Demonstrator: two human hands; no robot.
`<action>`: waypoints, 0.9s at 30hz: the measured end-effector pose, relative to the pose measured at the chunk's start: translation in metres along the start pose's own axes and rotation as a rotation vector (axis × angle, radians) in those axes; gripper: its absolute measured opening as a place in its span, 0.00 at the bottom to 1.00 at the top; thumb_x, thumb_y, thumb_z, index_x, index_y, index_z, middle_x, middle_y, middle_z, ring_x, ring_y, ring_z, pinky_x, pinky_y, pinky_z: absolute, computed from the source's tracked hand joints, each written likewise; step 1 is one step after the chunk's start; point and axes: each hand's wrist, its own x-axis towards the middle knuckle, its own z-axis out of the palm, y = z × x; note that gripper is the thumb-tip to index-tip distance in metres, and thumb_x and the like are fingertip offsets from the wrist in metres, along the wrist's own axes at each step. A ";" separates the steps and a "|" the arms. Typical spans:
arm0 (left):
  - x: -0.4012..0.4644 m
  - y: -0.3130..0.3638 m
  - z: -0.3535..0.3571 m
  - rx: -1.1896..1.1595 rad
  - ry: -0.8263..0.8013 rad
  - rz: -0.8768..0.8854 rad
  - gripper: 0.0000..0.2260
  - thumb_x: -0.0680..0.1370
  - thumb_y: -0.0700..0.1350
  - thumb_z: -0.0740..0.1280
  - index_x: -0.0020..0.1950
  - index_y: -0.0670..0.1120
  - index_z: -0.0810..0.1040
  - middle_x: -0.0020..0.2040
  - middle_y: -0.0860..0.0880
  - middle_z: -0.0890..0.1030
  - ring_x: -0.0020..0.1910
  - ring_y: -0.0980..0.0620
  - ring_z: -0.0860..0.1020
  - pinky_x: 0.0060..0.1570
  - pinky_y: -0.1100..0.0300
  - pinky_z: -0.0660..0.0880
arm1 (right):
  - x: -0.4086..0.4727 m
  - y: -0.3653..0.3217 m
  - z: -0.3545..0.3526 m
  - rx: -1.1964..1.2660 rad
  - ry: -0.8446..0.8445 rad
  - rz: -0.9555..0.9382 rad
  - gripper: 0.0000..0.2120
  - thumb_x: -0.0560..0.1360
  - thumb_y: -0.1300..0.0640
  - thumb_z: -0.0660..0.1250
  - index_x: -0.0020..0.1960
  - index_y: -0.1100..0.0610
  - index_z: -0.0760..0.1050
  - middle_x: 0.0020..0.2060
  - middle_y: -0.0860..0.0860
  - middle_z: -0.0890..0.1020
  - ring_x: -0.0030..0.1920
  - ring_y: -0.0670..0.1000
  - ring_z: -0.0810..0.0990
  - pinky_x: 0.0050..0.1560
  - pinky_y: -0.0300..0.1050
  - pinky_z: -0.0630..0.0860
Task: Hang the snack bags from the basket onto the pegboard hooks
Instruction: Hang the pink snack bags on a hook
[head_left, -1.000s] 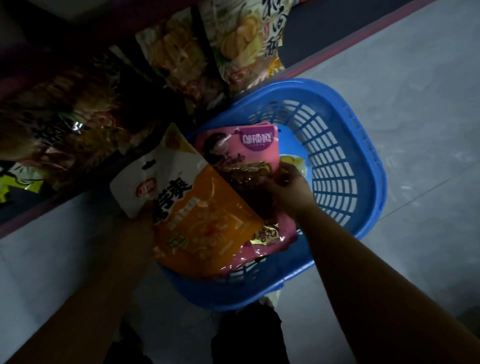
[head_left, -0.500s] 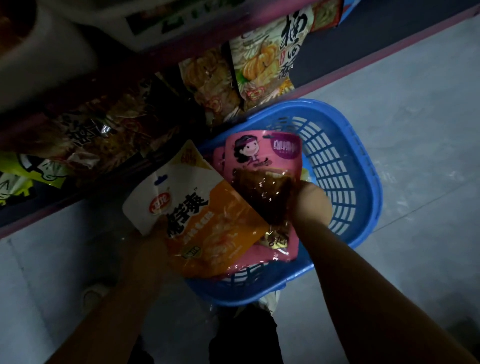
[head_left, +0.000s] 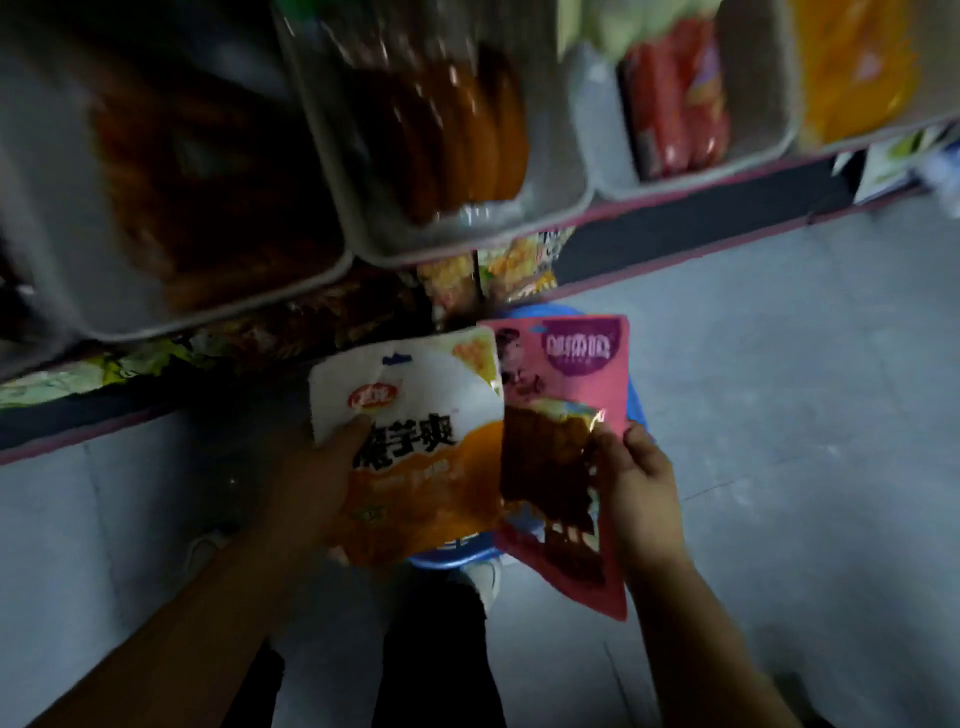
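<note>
Head view: the left hand (head_left: 311, 483) grips a floppy orange-and-white foil snack bag (head_left: 415, 447); the right hand (head_left: 641, 483) pinches a pink plastic snack pouch (head_left: 563, 457) above the blue plastic basket (head_left: 452, 556). Light, slippery; best held near their top edges.

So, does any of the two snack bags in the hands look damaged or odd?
Yes, slightly. The white-and-orange foil snack bag, gripped by the left hand, is creased and folded across its white top corner. The pink snack bag with a clear window in the right hand looks intact.
</note>
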 end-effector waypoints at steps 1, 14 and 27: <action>-0.022 0.017 -0.009 0.006 -0.006 0.027 0.07 0.75 0.49 0.69 0.48 0.47 0.79 0.41 0.48 0.81 0.38 0.50 0.79 0.41 0.57 0.75 | -0.020 -0.025 -0.006 -0.009 -0.046 -0.023 0.10 0.78 0.59 0.61 0.39 0.59 0.71 0.31 0.53 0.74 0.33 0.51 0.72 0.35 0.43 0.70; -0.244 0.212 -0.231 -0.383 0.057 0.498 0.06 0.71 0.44 0.73 0.40 0.57 0.83 0.37 0.58 0.84 0.38 0.58 0.83 0.34 0.63 0.78 | -0.265 -0.290 0.012 -0.041 -0.317 -0.705 0.13 0.79 0.62 0.61 0.43 0.47 0.79 0.31 0.42 0.81 0.32 0.39 0.76 0.33 0.30 0.71; -0.295 0.303 -0.466 -0.596 0.061 0.864 0.13 0.62 0.52 0.78 0.45 0.58 0.84 0.46 0.51 0.86 0.49 0.46 0.84 0.53 0.44 0.77 | -0.431 -0.405 0.173 -0.049 -0.502 -1.366 0.23 0.73 0.65 0.58 0.55 0.43 0.81 0.49 0.37 0.82 0.49 0.35 0.79 0.49 0.24 0.70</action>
